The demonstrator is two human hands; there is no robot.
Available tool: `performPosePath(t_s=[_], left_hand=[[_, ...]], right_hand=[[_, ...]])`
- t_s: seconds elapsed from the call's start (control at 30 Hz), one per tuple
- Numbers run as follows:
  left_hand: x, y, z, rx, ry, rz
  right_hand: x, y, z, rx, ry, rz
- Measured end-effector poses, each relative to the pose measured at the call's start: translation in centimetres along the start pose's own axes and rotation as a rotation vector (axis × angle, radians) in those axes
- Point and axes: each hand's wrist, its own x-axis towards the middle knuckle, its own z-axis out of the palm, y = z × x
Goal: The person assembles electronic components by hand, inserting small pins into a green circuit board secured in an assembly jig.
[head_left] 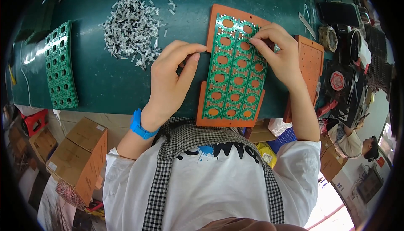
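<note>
A green circuit board panel (231,69) with rows of oval cut-outs lies on an orange fixture plate (231,11) in front of me. My right hand (281,52) is over the panel's upper right part, thumb and fingertips closed together at its surface; what they hold, if anything, is hidden. Beside the plate's left edge is my left hand (170,71), its thumb bent in close under the index finger, whose tip reaches the plate's edge. Anything pinched there is too small to make out. Left of that hand lies a heap of small clear-and-dark strip-like parts (130,29).
A stack of green panels (61,65) sits at the table's left. Another orange plate (309,62) with small holes lies right of my right forearm, with dark tools and a roll (328,37) beyond it. Cardboard boxes (80,140) stand lower left; another person (347,140) is far right.
</note>
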Motion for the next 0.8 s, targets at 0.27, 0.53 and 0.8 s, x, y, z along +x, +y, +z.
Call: performPosePath(t_s=[0.27,0.53,0.8], left_hand=[[0.1,-0.5,0.3,-0.003,0.01,0.027],[0.1,-0.3,0.4,-0.03,0.012,-0.011],[0.1,-0.7,0.4,-0.109,0.019,-0.039]], right_hand=[[0.8,0.7,0.1,-0.082,-0.083,-0.112],[1.2,0.8,0.0,-0.125,-0.096,-0.159],[0.4,1.4,0.6,-0.244,0.029,-0.287]])
